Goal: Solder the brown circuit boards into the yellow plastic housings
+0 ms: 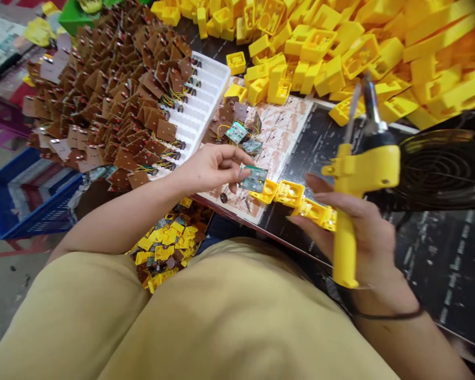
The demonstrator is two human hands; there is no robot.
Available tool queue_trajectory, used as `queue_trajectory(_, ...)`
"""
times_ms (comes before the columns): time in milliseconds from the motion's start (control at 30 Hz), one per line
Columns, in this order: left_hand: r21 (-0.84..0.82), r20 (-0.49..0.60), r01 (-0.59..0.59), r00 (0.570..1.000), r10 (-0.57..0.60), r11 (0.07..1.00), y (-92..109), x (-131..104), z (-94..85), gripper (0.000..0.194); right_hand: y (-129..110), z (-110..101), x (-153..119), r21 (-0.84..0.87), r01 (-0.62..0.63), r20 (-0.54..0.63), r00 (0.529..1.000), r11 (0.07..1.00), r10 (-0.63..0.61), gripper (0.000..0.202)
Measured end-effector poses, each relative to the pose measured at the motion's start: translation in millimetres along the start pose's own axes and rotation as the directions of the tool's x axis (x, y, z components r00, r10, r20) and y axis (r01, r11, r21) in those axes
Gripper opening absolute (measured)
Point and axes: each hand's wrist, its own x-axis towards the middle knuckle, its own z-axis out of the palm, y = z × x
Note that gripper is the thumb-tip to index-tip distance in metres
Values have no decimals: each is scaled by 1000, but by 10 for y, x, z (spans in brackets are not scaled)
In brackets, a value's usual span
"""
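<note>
My left hand pinches a small green circuit board between thumb and fingers, just above a yellow plastic housing. More open yellow housings, one of them a square housing, stand in a row along the table edge. My right hand holds a yellow glue gun, its metal nozzle pointing away from me. The thumb and a finger of that hand reach towards the right end of the row; whether they touch it, I cannot tell. Loose circuit boards lie beyond my left hand.
Brown circuit boards with wires are heaped on a white ribbed tray. Yellow housings pile up at the back. A black fan is at the right. A blue basket stands at left, and below the table edge are mixed yellow parts.
</note>
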Motion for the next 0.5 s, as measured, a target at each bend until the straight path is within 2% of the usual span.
queue_trajectory(67, -150, 88, 30, 996, -16, 988, -71, 117, 217, 45, -87, 94, 112, 92, 43, 21, 999, 995, -45, 42)
queue_trajectory(133, -284, 148, 46, 989, -4, 958, -147, 181, 371, 50, -123, 161, 161, 106, 39, -42, 999, 994, -35, 43)
queue_trajectory(200, -400, 150, 31, 988, 32, 916, -207, 189, 452, 49, -119, 180, 160, 87, 4, -107, 994, 996, 5, 44)
queue_trajectory(267, -461, 91, -22, 993, 72, 887, -237, 153, 490, 45, -95, 160, 136, 63, -25, -145, 989, 998, 34, 47)
queue_trajectory(367, -426, -13, -85, 996, 88, 901, -235, 71, 575, 40, -62, 115, 94, 7, -14, -168, 986, 1000, 15, 53)
queue_trajectory(433, -430, -136, -130, 988, 79, 894, -227, 39, 684, 39, -55, 111, 66, -27, 16, -173, 985, 999, -21, 57)
queue_trajectory(500, -498, -259, -179, 964, 52, 848, -231, 37, 806, 38, -61, 136, 36, -46, 29, -175, 984, 999, -37, 58)
